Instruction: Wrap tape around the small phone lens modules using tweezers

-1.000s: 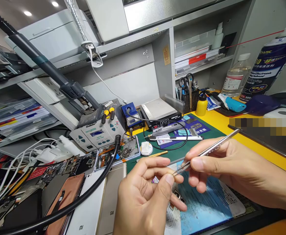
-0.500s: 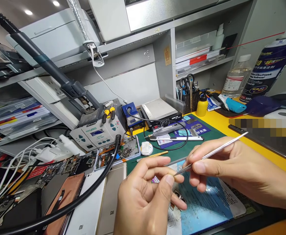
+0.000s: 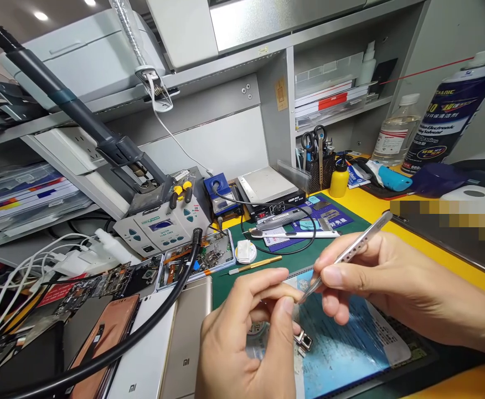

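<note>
My right hand is closed in a pinch on metal tweezers with a row of holes along the side. They slant down to the left, and their tips meet my left fingertips. With thumb and fingers pressed together, my left hand pinches something too small or hidden to name. Just below those fingertips shows a small metal part with a dark square, like a camera module; whether it lies on the mat or touches my hand I cannot tell. Under both hands is a blue work mat.
Several phones lie at the left, crossed by a thick black hose. Behind them stand a soldering station and a tray of parts. A yellow bottle and a spray can stand at the back right.
The tweezers have turned so their perforated side shows. My left fingers have shifted and curled in, so more of the small metal part shows. The view has moved slightly.
</note>
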The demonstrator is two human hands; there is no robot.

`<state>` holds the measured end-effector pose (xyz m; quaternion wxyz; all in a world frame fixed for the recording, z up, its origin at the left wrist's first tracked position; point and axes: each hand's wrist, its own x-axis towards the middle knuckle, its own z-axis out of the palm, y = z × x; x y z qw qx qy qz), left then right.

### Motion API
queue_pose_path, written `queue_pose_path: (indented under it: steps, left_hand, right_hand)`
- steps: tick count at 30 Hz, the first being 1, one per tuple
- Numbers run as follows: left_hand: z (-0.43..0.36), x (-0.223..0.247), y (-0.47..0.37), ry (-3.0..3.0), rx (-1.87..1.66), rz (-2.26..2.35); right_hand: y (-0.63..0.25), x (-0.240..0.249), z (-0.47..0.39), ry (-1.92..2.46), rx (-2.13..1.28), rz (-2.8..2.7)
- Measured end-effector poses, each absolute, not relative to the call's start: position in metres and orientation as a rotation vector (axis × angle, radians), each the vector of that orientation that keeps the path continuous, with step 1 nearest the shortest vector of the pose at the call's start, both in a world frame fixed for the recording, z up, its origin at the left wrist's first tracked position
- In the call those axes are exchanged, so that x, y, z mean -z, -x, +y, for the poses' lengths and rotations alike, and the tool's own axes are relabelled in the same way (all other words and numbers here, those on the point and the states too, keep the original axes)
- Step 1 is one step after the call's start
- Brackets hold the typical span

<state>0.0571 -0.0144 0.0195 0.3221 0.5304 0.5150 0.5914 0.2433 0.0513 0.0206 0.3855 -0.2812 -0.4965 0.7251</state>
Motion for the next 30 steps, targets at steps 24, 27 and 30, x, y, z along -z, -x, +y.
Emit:
queue_pose_path:
  steps: [24, 27, 30]
  left_hand:
    - [-0.014, -0.01, -0.056, -1.56, -1.655, 1.365]
    - [-0.014, -0.01, -0.056, -1.575, -1.65, 1.37]
    - [-0.014, -0.01, -0.055, -1.602, -1.643, 1.374]
  right_hand:
    - [-0.249, -0.018, 0.042, 0.76, -1.46, -1.489]
    - [-0.25, -0.019, 0.043, 0.756, -1.466, -1.493]
    - [-0.25, -0.019, 0.043, 0.768, -1.46, -1.489]
